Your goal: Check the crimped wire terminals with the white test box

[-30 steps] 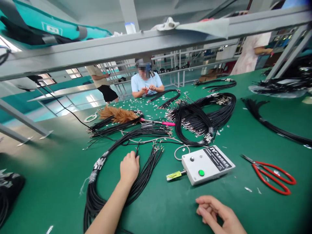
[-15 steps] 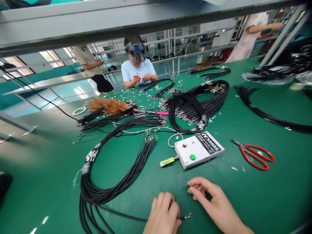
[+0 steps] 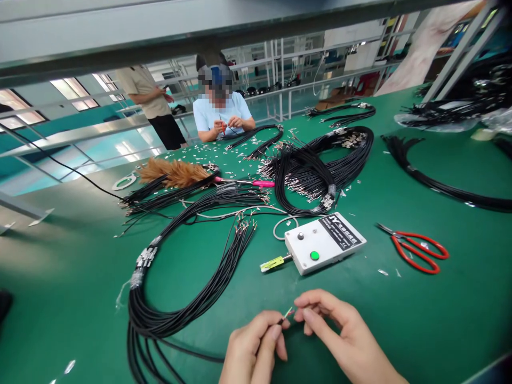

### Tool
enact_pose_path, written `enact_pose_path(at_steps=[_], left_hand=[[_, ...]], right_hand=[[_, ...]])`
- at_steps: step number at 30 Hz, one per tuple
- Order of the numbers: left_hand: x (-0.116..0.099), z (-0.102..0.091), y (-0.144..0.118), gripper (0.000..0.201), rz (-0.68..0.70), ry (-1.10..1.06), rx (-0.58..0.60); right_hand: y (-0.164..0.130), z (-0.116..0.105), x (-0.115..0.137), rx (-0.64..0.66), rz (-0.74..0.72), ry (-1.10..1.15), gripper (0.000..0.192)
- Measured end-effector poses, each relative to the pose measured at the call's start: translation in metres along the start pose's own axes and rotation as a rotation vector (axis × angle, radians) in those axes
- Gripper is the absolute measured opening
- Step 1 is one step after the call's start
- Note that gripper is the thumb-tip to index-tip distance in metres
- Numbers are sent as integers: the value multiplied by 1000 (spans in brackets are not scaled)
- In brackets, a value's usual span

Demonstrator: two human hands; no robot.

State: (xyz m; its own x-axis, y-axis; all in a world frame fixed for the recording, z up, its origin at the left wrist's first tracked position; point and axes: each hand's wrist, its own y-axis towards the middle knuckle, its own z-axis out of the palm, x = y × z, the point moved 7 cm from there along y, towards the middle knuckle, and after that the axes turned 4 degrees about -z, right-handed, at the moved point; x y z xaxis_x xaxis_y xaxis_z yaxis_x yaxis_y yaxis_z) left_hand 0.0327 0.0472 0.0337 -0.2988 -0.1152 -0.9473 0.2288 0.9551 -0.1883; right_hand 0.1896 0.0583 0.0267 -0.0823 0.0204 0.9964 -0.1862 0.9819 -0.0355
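Two bare hands meet low over a green worktop (image 3: 460,320). The left hand (image 3: 252,349) pinches the end of one black cable (image 3: 192,354) – its stripped coloured wire tips (image 3: 288,313) stick out between both hands. The right hand (image 3: 340,333) has its grip closed on those tips with thumb and forefinger. Just beyond the grip sits one white tester box (image 3: 324,242) with one green button (image 3: 314,255). To the right of the box lies one pair of red scissors (image 3: 416,249). Left of the grip curls one large bundle of black cables (image 3: 168,314) – the held cable trails from it. Across the worktop, a seated person (image 3: 220,114) handles wires
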Motion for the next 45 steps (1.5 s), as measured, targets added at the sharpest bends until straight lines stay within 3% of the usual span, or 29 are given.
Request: enact_pose_path(at_steps=[11,17,26,37,45], left_hand=[[8,2,2,50,-89,-80,-21],[9,5,3,54,-181,-162,59],[16,8,7,42,-418,-558,262],[31,5,8,32,-447,-755,331],[31,6,7,33,-442,-729,353]], right_hand=[[12,12,6,-11,53,34,27],[16,17,3,-21,66,98,29],[18,32,-3,-22,57,235,35],[19,34,-16,-27,94,198,42],[25,42,-4,15,81,279,39]])
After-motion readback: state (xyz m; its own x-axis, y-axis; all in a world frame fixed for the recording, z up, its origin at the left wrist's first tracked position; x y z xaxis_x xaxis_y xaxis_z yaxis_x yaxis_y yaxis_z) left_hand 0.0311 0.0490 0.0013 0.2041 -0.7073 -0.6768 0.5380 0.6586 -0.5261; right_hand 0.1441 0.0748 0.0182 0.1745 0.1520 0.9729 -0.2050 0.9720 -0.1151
